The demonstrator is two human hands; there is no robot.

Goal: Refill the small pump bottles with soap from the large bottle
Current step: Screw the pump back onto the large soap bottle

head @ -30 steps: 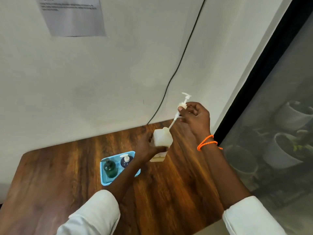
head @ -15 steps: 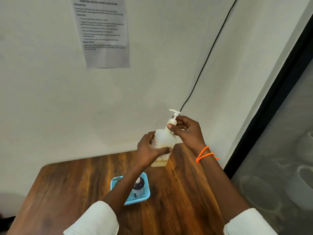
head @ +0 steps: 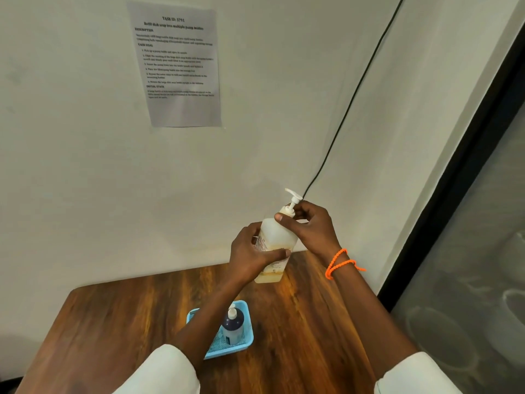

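Pump (head: pixel 292 198) now seated in the large bottle (head: pixel 274 240) — my left hand (head: pixel 251 255) still grips it, right hand (head: pixel 308 226) pinching the collar.

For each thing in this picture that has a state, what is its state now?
large bottle: held above the table, nearly upright, little soap left at the bottom.
pump head: seated in the large bottle's neck.
left hand: grips the bottle's body.
right hand: pinches the pump collar.
small pump bottle: upright in the blue basket, pump fitted.

pale wall (head: pixel 85 180), wooden table (head: pixel 298 336), dark-framed glass (head: pixel 483 265)
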